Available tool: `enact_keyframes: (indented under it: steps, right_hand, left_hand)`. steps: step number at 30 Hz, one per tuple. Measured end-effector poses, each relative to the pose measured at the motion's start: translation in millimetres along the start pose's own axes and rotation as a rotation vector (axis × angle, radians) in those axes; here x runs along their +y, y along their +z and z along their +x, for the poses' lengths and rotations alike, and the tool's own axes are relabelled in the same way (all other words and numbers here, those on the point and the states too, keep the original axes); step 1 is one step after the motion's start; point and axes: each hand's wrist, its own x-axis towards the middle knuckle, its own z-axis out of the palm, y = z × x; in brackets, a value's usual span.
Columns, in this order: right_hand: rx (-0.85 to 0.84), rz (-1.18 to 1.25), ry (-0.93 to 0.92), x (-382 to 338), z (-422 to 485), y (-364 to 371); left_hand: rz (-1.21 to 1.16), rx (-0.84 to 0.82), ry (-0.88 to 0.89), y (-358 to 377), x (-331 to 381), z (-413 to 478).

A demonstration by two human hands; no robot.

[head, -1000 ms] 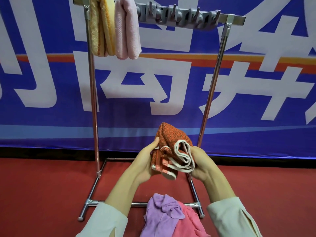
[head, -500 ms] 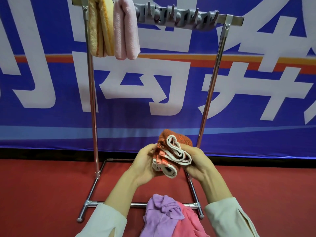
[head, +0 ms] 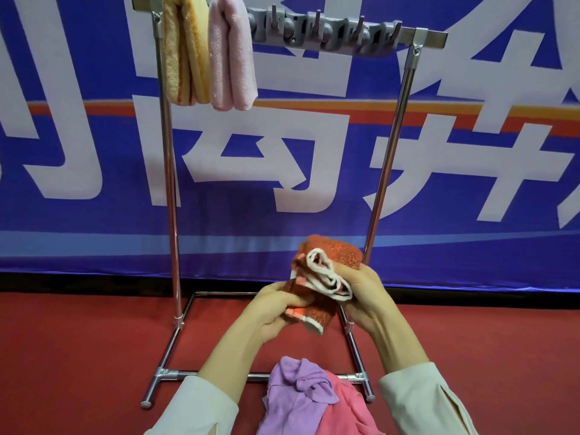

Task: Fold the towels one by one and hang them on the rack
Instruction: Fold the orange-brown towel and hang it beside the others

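Note:
An orange-red towel with white edging (head: pixel 332 255), folded into a thick bundle, is held low in front of the metal rack (head: pixel 169 183). My left hand (head: pixel 273 309) grips its lower left side and my right hand (head: pixel 361 293) grips its right side, fingers curled over the white edge. A folded yellow towel (head: pixel 185 51) and a folded pale pink towel (head: pixel 232 54) hang at the left end of the rack's top bar. A crumpled purple towel (head: pixel 298 394) and a pink towel (head: pixel 348 409) lie on the floor below my arms.
A grey strip of hooks (head: pixel 323 32) runs along the top bar right of the hung towels. A blue banner (head: pixel 470 183) with white characters stands right behind the rack. Red floor (head: pixel 78 356) spreads on both sides of the rack's base.
The towel bundle has been folded down and squeezed tighter, its upper part lower than before. My left fingers have moved from the towel's side to wrap round its lower edge.

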Motion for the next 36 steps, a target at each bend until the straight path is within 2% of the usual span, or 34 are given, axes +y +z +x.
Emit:
enact_keyframes:
  steps: [2, 5, 12, 15, 19, 23, 29, 32, 34, 36]
  right_hand:
    - [0.066, -0.15, 0.015, 8.5, -0.4, 7.1]
    - [0.197, -0.216, -0.025, 13.7, 0.2, 14.9]
    - [0.139, -0.396, -0.13, 16.7, -1.7, 19.0]
    - [0.132, -0.466, -0.165, 22.1, -1.1, 22.2]
    - [0.096, -0.451, -0.179, 16.6, -2.7, 18.8]
    - [0.115, -0.25, -0.143, 5.7, -5.7, 14.1]
    - [0.147, 0.004, -0.073, -10.6, -6.6, 8.7]
    - [0.056, 0.019, -0.064, -19.9, -11.7, -0.1]
    - [-0.022, 0.049, -0.112, -20.9, -13.9, -3.7]
    - [-0.015, 0.069, -0.193, -19.9, -12.2, -5.6]
  left_hand:
    - [-0.091, 0.052, 0.041, 2.5, 0.3, 3.4]
    - [-0.162, 0.079, 0.063, 4.0, 1.2, 3.3]
    - [-0.501, -0.093, 0.002, 1.2, 12.8, -3.4]
    - [-0.34, -0.164, 0.055, 4.3, 12.7, -6.0]
    - [-0.249, -0.064, 0.133, 2.4, 10.4, -3.0]
    - [-0.219, -0.025, 0.233, 0.8, 8.3, -3.4]
    - [0.138, -0.069, 0.431, -0.5, 0.4, -2.2]
    - [0.208, -0.108, 0.412, -8.3, -0.4, -0.7]
    - [0.238, -0.125, 0.381, -11.5, 0.2, -0.4]
    - [0.304, -0.131, 0.359, -11.5, -0.4, 0.0]
